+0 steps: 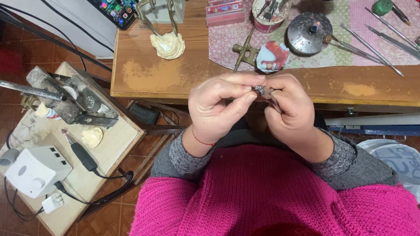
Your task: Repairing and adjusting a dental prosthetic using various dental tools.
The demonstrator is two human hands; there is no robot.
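Observation:
My left hand (pixel 218 107) and my right hand (pixel 291 111) meet in front of my chest, just below the wooden table's edge (pixel 175 89). Between their fingertips they pinch a small dark metal piece (pixel 261 91); its shape is too small to tell. A thin metal part runs down from it along my right palm. On the table right above my hands lies a dental model (pixel 273 56) with pink gums on a pale blue base, fixed to a brass articulator (pixel 245 51).
A cream plaster lump (pixel 168 44) under a brass frame, a metal burner (pixel 309 32), a cup of tools (pixel 269 13) and long metal instruments (pixel 372 48) sit on the table. At left, a side table holds a white control box (pixel 37 169), a handpiece (pixel 81 154) and a metal press (pixel 70 98).

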